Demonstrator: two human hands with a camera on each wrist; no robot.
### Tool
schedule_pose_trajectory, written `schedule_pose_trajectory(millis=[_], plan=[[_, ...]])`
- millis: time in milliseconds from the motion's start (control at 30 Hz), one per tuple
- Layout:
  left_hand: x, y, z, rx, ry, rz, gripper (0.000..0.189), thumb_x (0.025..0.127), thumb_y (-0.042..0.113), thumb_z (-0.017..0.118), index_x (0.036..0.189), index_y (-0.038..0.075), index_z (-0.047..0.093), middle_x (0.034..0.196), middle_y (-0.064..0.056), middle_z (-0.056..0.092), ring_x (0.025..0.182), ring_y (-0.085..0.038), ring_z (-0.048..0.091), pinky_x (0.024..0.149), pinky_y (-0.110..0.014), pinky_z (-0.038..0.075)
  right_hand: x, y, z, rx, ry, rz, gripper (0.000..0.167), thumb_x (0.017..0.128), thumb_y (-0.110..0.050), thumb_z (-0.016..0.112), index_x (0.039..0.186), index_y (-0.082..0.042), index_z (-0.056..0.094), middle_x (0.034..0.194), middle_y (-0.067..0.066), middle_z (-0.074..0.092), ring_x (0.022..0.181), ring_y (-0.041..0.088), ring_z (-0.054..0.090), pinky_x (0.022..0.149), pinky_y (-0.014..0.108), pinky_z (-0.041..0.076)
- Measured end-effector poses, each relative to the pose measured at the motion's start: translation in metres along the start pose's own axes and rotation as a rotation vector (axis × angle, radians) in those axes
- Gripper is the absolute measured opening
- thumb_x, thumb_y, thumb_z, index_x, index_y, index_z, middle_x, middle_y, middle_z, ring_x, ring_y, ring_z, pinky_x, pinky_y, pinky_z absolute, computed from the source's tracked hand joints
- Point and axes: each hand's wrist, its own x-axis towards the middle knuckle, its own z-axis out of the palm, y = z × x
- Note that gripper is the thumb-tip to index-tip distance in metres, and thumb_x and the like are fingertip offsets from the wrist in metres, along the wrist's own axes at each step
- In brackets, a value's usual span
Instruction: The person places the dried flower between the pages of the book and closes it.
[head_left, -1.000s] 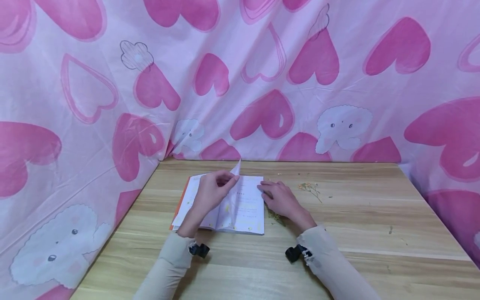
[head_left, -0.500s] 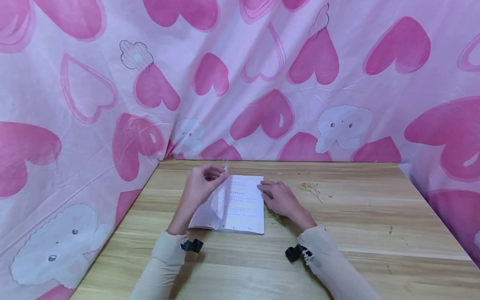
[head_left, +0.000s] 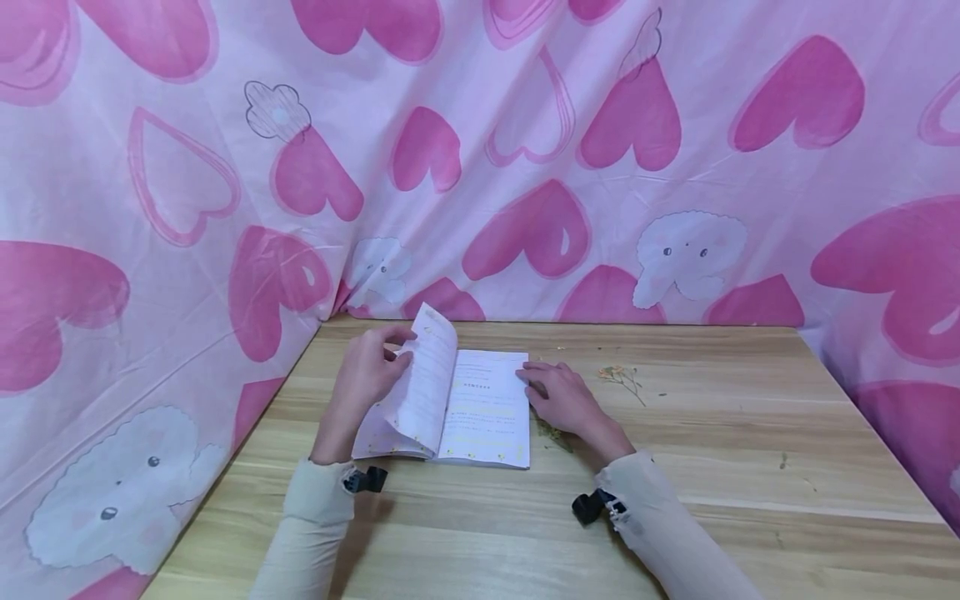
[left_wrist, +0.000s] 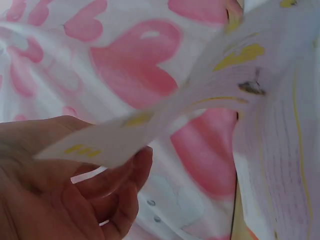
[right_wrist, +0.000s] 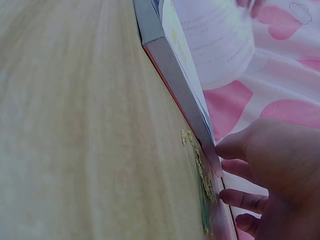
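An open book (head_left: 487, 417) with printed text and yellow marks lies on the table. One lifted page (head_left: 431, 375) curves up on its left half. My left hand (head_left: 367, 371) holds this page by its outer part. In the left wrist view, the page (left_wrist: 150, 120) runs between the thumb side and the curled fingers (left_wrist: 142, 160), and a small dark dried sprig (left_wrist: 251, 88) shows against the paper. My right hand (head_left: 562, 396) rests at the book's right edge, with its fingers (right_wrist: 240, 167) loosely bent at the page block's corner.
A dried flower sprig (right_wrist: 200, 170) lies beside the book's right edge, partly under the right hand. Another orange-flowered sprig (head_left: 621, 379) and scattered bits lie farther right on the wooden table (head_left: 712, 467). A pink heart-patterned cloth (head_left: 525, 225) hangs behind and left.
My left hand has moved left, drawing the page over from the right half; its printed face now shows, corner raised. The right hand has stayed at the book's edge.
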Motion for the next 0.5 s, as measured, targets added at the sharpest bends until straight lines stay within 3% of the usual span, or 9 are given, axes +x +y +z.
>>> schedule_pose_trajectory(millis=[233,500], plan=[[0.004,-0.02,0.006,0.178,-0.031,-0.129,0.025,0.098,0.007,0.064,0.118,0.012,0.077,0.127,-0.014,0.076,0.097,-0.031,0.065,0.076,-0.042,0.051,0.001,0.001,0.001,-0.008,0.006,-0.003,0.042,0.108,-0.02,0.066,0.148,-0.012,0.067,0.159,0.011,0.06,0.146,0.038,0.055,0.118,0.06,0.045],[0.008,-0.052,0.021,0.291,-0.138,-0.201,0.025,0.093,0.003,0.069,0.115,0.011,0.077,0.122,-0.015,0.075,0.102,-0.034,0.068,0.078,-0.052,0.055,0.001,0.002,0.004,-0.016,0.008,0.006,0.042,0.108,-0.02,0.066,0.149,-0.014,0.066,0.16,0.01,0.059,0.146,0.036,0.055,0.116,0.06,0.045]])
